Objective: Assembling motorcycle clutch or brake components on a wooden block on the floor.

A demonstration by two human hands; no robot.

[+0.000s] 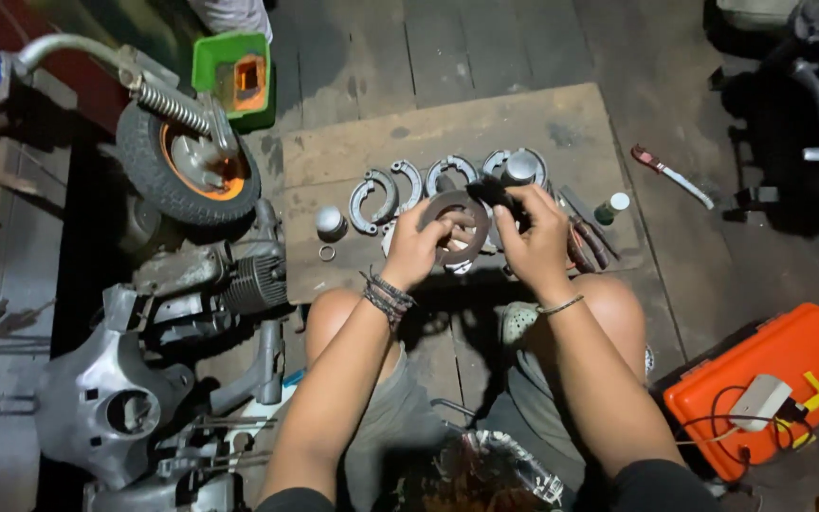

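My left hand (416,248) and my right hand (535,232) are raised together over a wooden board (447,133). Between them they hold a flat round grey ring-shaped disc (455,206), my left fingers on its left rim and my right fingers on its right rim. Just beyond the disc, several curved metal brake shoes (374,199) lie in a row on the board. A small round metal cap (331,222) and a thin metal ring (327,253) lie left of my left hand. My knees show below my wrists.
A small wheel with an orange hub (189,171) and a grey engine (239,284) lie at the left, with a green box (232,74) behind. An orange case (789,365) sits at the right. A red-handled tool (670,174) and a small bottle (611,208) lie near the board's right edge.
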